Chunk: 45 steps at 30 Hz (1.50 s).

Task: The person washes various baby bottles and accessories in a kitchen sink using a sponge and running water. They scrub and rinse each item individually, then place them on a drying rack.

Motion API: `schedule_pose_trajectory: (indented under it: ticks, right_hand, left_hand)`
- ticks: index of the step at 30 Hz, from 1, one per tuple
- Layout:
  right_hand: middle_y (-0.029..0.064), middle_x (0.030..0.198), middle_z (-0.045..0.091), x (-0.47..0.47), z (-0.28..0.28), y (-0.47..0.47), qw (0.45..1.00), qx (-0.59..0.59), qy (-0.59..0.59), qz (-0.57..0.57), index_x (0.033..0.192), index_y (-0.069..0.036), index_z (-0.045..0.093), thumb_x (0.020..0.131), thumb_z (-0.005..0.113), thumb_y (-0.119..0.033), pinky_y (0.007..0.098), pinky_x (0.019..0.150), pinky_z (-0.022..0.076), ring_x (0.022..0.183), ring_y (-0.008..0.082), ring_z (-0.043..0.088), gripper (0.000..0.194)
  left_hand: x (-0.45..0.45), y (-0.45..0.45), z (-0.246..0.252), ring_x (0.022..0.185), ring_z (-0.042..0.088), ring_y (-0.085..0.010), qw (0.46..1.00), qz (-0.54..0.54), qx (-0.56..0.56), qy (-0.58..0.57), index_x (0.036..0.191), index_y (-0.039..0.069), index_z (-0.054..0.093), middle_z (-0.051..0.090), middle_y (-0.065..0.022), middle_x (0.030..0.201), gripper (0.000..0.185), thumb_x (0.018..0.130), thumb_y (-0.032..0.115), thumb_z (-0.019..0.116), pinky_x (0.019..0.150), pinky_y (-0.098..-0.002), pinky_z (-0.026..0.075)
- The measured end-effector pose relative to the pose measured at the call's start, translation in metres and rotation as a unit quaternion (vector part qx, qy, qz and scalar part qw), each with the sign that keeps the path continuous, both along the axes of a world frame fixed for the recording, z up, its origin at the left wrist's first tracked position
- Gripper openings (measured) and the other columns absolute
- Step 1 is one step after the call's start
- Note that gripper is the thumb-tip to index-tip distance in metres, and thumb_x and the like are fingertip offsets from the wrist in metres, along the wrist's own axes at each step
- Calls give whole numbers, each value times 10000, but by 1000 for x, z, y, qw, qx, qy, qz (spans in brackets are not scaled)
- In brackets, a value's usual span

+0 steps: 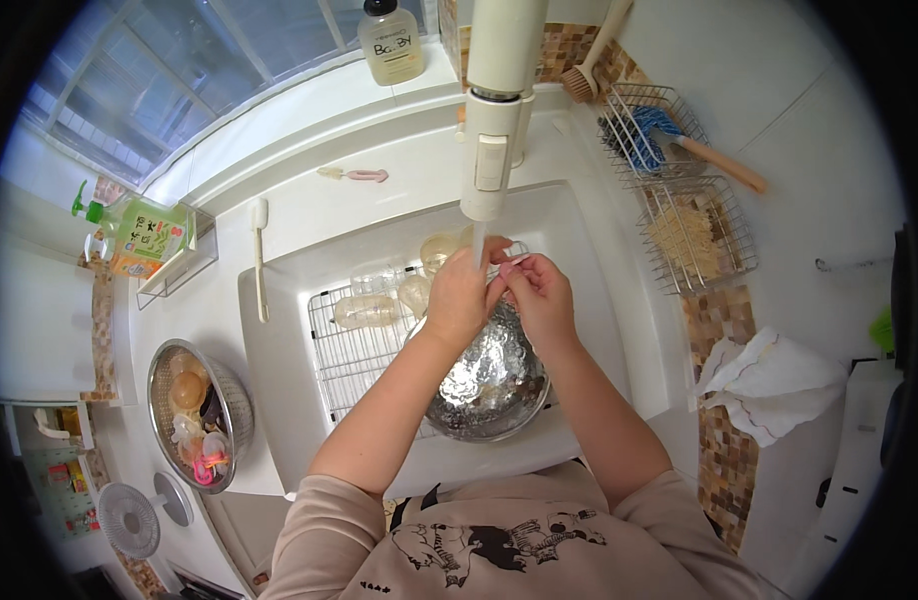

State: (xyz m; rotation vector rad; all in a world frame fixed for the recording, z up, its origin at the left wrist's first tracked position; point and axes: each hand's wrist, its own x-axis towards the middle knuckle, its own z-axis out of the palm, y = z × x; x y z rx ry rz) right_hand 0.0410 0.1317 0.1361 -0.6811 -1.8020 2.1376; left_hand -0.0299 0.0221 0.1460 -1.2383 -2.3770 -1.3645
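Both hands meet over the sink [594, 330], beneath the kitchen faucet [491, 161], where a stream of water runs down onto my left hand [462, 289]. My right hand [541, 296] pinches a small pale item [517, 263] between thumb and fingers. My left fingers hold its other side; most of it is covered, so its kind is unclear. Directly below my hands is a shiny metal bowl [477, 394] with rippling water in it. To its left, several clear baby bottles, including one lying on its side [365, 311], rest on a wire rack [339, 375].
On the left counter stands a metal colander [241, 405] of bottle parts, near a long-handled brush [260, 255] and a green dish soap bottle [147, 225]. A small pink-handled brush [361, 175] lies behind the sink. Wire baskets [699, 236] and a white cloth [774, 382] hang at right.
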Motion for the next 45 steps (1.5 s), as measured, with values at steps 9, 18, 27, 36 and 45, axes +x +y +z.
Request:
schedule_pose_trajectory:
  ticks: [9,18,27,36,45]
  right_hand:
    - [43,713,585,10,37,33,987,-73,88,-109,901,-44,534,948,458,-166,221,555,397,600,79,481,151]
    - [38,726,544,10,61,28,973,-83,185,-109,898,-56,506,974,421,-164,228,584,397,646,91,494,157]
    - [33,778,541,24,54,40,958,207,172,-97,891,-31,502,979,429,-127,247,632,423,667,98,492,149]
    - [4,847,547,42,47,34,990,138,6,10,903,-36,529,977,460,-155,215,681,414,751,71,499,156]
    - [63,880,631,11,12,15,980,160,-77,91,1111,-17,532,886,670,-252,235,646,464,710,76,568,354]
  left_hand:
    - [14,-38,-7,791,550,-184,930,-48,-109,-346,1047,41,587,578,-78,841,211,973,231,529,713,-312,462]
    - [14,-59,-6,783,656,-144,817,-27,254,-516,1086,-2,660,695,-115,941,205,891,63,651,765,-251,548]
    - [-51,-69,-25,757,654,-226,945,186,-190,-189,1172,58,621,673,-135,959,304,872,45,575,722,-344,518]
    - [-204,-55,-36,984,598,-321,901,257,-349,-27,1034,82,602,576,-126,1069,182,859,125,581,814,-446,515]
    - [-26,-16,-14,866,584,-357,994,-99,-34,-37,925,70,632,621,-128,859,207,734,62,712,745,-423,468]
